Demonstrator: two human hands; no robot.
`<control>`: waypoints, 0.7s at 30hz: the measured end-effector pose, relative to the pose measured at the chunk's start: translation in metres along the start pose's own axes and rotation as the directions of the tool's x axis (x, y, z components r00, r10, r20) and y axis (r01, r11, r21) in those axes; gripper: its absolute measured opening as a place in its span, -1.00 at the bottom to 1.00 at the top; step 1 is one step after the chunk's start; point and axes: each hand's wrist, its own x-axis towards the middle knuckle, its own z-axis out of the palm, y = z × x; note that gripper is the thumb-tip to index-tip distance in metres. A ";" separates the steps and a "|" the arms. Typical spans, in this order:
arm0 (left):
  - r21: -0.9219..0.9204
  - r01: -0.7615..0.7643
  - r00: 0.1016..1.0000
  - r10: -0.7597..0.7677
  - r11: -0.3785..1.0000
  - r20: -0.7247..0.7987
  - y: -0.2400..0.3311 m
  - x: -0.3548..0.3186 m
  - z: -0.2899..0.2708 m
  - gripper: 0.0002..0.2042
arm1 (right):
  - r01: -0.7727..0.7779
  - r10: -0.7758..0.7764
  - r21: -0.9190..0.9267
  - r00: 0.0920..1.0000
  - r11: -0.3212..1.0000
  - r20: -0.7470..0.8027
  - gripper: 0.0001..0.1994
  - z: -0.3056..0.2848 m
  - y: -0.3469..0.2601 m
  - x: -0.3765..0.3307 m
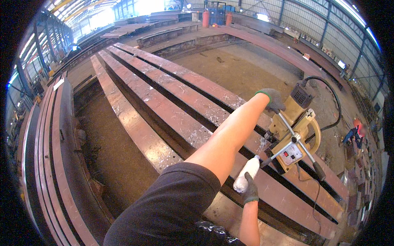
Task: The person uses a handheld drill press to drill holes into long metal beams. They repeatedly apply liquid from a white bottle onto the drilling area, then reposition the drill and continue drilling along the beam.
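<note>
A yellow magnetic drill point(289, 147) stands on the rust-brown steel beams point(180, 110), right of centre. My left hand point(272, 99), in a grey glove with a green cuff, is closed round the end of one spoke of its feed handle point(287, 123). The glove hides that grip. Below it, my right hand point(249, 192), in a grey glove, holds a white squeeze bottle point(247, 174), tilted with its nozzle toward the cutting end of the drill point(269, 136). Pale liquid or wet metal shows near the nozzle. My bare left forearm crosses over the beams.
White chips and splashes dot the beam tops, with dark gaps between beams. A black cable point(338, 102) loops off the drill. More long beams point(53, 164) lie at left. A person in a red helmet point(356, 133) crouches at right. Red cylinders point(206, 19) stand far back.
</note>
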 end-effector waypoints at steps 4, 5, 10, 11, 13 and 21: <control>0.040 0.032 0.999 -0.031 0.999 -0.013 0.009 -0.011 -0.005 -0.56 | 0.019 -0.019 -0.005 1.000 1.000 -0.007 -0.39 0.000 -0.001 -0.001; 0.049 0.028 1.000 -0.027 0.998 -0.010 0.009 -0.012 -0.005 -0.55 | 0.017 -0.017 0.009 1.000 1.000 -0.001 -0.39 0.000 0.000 -0.001; 0.051 0.038 0.999 -0.039 0.998 0.006 0.005 -0.008 -0.003 -0.50 | 0.006 -0.006 0.038 1.000 0.999 -0.003 -0.40 -0.004 0.001 0.003; 0.055 0.031 1.000 -0.031 0.998 -0.001 0.005 -0.007 -0.002 -0.50 | 0.010 -0.009 0.015 1.000 1.000 -0.017 -0.39 -0.005 0.000 0.004; 0.065 0.025 1.000 -0.024 0.998 -0.012 0.004 -0.007 -0.001 -0.51 | 0.007 -0.009 -0.032 0.999 0.999 -0.039 -0.38 -0.006 0.001 0.006; -0.060 0.070 0.998 -0.070 0.996 0.002 0.005 -0.009 -0.001 -0.57 | 0.022 -0.022 0.006 0.999 1.000 0.036 -0.36 -0.003 0.003 0.000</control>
